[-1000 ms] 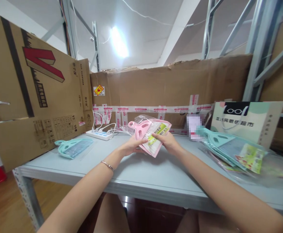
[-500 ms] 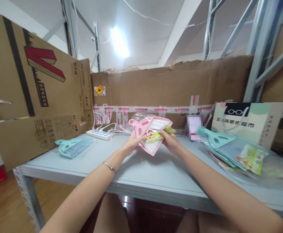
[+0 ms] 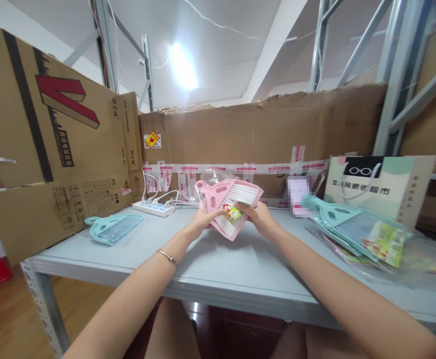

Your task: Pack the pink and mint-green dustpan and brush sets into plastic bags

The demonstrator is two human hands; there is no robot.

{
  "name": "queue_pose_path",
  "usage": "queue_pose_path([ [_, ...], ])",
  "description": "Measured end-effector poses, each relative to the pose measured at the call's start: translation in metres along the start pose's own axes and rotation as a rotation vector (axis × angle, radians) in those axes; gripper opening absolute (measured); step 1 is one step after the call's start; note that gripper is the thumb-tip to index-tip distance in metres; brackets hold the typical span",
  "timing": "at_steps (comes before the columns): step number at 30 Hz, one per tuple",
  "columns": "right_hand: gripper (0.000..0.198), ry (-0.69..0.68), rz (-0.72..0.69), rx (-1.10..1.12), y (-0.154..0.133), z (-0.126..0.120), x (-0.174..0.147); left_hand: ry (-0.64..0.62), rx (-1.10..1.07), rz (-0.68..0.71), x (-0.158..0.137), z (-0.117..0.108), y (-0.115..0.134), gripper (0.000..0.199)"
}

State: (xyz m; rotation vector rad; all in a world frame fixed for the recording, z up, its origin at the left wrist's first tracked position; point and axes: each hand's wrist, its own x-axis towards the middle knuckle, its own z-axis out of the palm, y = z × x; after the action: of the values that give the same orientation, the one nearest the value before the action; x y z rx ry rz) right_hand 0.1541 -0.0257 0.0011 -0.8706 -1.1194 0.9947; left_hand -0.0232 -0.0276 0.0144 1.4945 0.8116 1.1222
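A pink dustpan [image 3: 212, 195] with a white-bristled brush [image 3: 246, 192] set in it is held tilted above the table. My left hand [image 3: 200, 223] grips its left side, thumb on top and the other fingers hidden behind. A green and yellow printed card [image 3: 233, 214] lies across the bristles. At the right side, my right hand [image 3: 262, 219] closes on the card's right end, its thumb pressing it against the dustpan; its fingers are partly hidden. Clear plastic wrap [image 3: 218, 175] shows behind the dustpan's handle.
On the grey table [image 3: 199, 271], a teal dustpan set [image 3: 115, 228] lies at left. More bagged teal sets [image 3: 352, 227] are piled at right, before a paper bag [image 3: 401, 174]. A power strip [image 3: 154, 208] sits at the back, with cardboard boxes [image 3: 263, 129] behind.
The card's right end, which stuck out past the dustpan's right edge, now shows much shorter under my right hand. My left hand keeps its hold, and the dustpan has shifted very slightly left.
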Motion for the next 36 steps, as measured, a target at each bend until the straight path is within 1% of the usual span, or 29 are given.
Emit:
queue_pose_path([
  [3, 0.049, -0.053, 0.008, -0.011, 0.002, 0.003, -0.003, -0.007, -0.004, 0.041, 0.0, 0.002, 0.001, 0.067],
  [6, 0.041, -0.08, 0.036, 0.0, 0.002, 0.006, -0.005, 0.059, -0.021, 0.121, 0.002, 0.003, 0.0, 0.066],
  [8, 0.035, -0.022, 0.062, 0.027, 0.0, 0.006, -0.005, 0.072, -0.033, 0.153, 0.004, 0.002, 0.0, 0.066],
  [11, 0.027, 0.129, 0.097, 0.076, -0.004, 0.001, 0.0, 0.041, -0.043, 0.173, 0.007, -0.001, -0.001, 0.068],
  [12, 0.026, 0.16, 0.1, 0.08, -0.006, -0.001, 0.002, 0.031, -0.041, 0.168, 0.007, -0.002, -0.001, 0.068],
  [15, 0.029, 0.162, 0.088, 0.027, -0.007, -0.011, 0.009, 0.04, -0.034, 0.17, 0.008, -0.005, -0.004, 0.066],
  [18, 0.039, 0.17, 0.066, -0.034, -0.005, -0.02, 0.012, 0.04, -0.001, 0.217, 0.007, -0.007, -0.005, 0.064],
  [19, 0.042, 0.143, 0.069, -0.035, -0.004, -0.022, 0.013, 0.016, 0.016, 0.217, 0.006, -0.007, -0.004, 0.064],
  [20, 0.044, 0.079, 0.085, -0.026, -0.004, -0.024, 0.012, -0.018, 0.032, 0.207, 0.006, -0.007, -0.003, 0.064],
  [21, 0.045, -0.014, 0.115, -0.013, -0.004, -0.026, 0.011, -0.052, 0.043, 0.191, 0.005, -0.008, -0.002, 0.064],
  [23, 0.04, -0.209, 0.2, 0.007, -0.005, -0.027, 0.009, -0.097, 0.053, 0.157, 0.003, -0.008, 0.001, 0.063],
  [24, 0.037, -0.267, 0.234, 0.011, -0.005, -0.027, 0.008, -0.101, 0.054, 0.142, 0.003, -0.009, 0.002, 0.063],
  [25, 0.033, -0.284, 0.253, 0.013, -0.005, -0.027, 0.007, -0.095, 0.051, 0.13, 0.003, -0.009, 0.003, 0.063],
  [26, 0.031, -0.267, 0.26, 0.014, -0.005, -0.026, 0.007, -0.076, 0.048, 0.12, 0.003, -0.01, 0.003, 0.063],
  [28, 0.025, -0.175, 0.271, 0.007, -0.005, -0.024, 0.007, -0.009, 0.048, 0.095, 0.004, -0.01, 0.001, 0.068],
  [30, 0.019, -0.073, 0.284, 0.001, -0.004, -0.022, 0.008, 0.076, 0.059, 0.059, 0.007, -0.01, -0.004, 0.078],
  [32, 0.016, -0.007, 0.282, -0.005, -0.002, -0.021, 0.008, 0.134, 0.078, 0.038, 0.01, -0.01, -0.009, 0.086],
  [34, 0.018, 0.01, 0.272, -0.021, 0.0, -0.019, 0.009, 0.144, 0.081, 0.063, 0.012, -0.009, -0.013, 0.087],
  [36, 0.02, 0.013, 0.269, -0.045, 0.001, -0.018, 0.009, 0.126, 0.068, 0.086, 0.013, -0.009, -0.014, 0.08],
])
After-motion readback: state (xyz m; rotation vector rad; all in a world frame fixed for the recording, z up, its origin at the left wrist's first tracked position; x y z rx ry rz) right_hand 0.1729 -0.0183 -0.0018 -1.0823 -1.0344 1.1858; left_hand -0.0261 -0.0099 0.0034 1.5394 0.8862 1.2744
